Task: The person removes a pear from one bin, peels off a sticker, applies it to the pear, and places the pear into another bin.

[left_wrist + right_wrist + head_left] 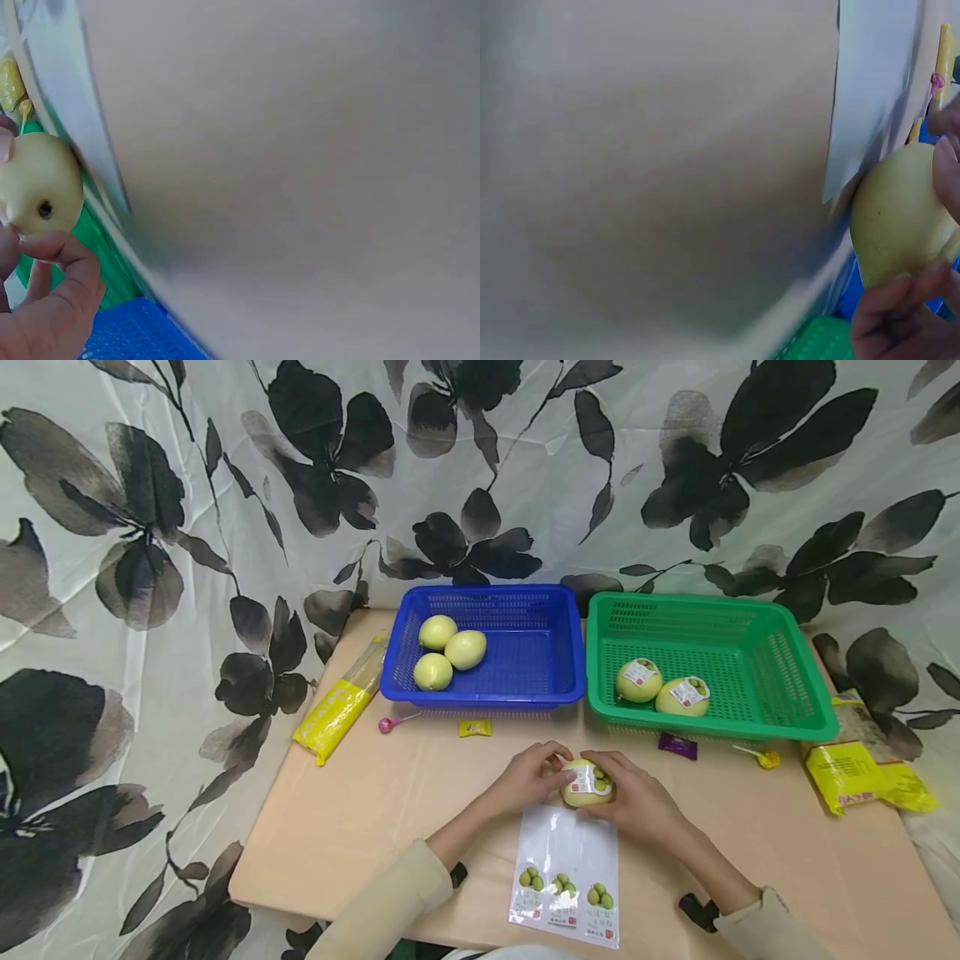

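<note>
Both hands are at a pale yellow pear [588, 782] above the top end of a label sheet [564, 835]. A white label [582, 779] with a green pear picture sits on the pear's upper side. My left hand [531, 775] pinches the pear's left side with thumb and fingertips, near the label's edge. From the right, my right hand [637, 793] grips the same pear between thumb and fingers. The left wrist view shows the pear's dark end [45, 209] just above the left fingertips. Several printed pear labels fill the sheet's lower part.
A blue basket [517, 693] with three unlabelled pears stands at the back, beside a green basket [750, 727] with two labelled pears. Small candies, two lollipops and yellow packets [337, 714] lie around them. A patterned cloth hangs behind the table.
</note>
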The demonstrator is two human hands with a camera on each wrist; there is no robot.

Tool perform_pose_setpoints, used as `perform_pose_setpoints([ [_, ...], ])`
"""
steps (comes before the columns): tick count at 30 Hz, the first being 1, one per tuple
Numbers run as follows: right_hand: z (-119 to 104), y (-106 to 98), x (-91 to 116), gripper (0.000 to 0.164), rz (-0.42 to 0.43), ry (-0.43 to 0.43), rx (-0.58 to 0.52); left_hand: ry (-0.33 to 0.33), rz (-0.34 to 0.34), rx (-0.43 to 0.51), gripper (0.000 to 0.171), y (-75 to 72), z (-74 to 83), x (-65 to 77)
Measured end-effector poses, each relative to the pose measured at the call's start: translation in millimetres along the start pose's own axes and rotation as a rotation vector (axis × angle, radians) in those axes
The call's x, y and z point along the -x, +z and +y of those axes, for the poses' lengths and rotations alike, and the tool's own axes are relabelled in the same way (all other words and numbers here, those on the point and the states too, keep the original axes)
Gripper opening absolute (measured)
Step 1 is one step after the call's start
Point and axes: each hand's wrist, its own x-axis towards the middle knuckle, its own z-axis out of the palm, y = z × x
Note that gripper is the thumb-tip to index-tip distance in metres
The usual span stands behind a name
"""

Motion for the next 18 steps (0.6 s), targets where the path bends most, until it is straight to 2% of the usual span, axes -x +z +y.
perform_pose_setpoints([
  [4,3.1,-5.6,4.0,0.086,0.027,0.001,0.038,0.016,0.029,0.045,0.033,2.1,10.2,-14.5],
  [9,4.1,-21.1,8.8,0.084,0.007,0.001,0.055,0.064,0.077,0.123,0.042,5.3,22.3,-41.7],
  [14,0.3,-49.3,11.4,0.083,-0.012,0.008,0.082,0.099,0.123,0.140,0.041,11.7,26.7,-66.4],
  [18,-6.0,-78.7,13.2,0.083,-0.022,0.017,0.104,0.103,0.161,0.151,0.033,18.3,26.9,-76.5],
])
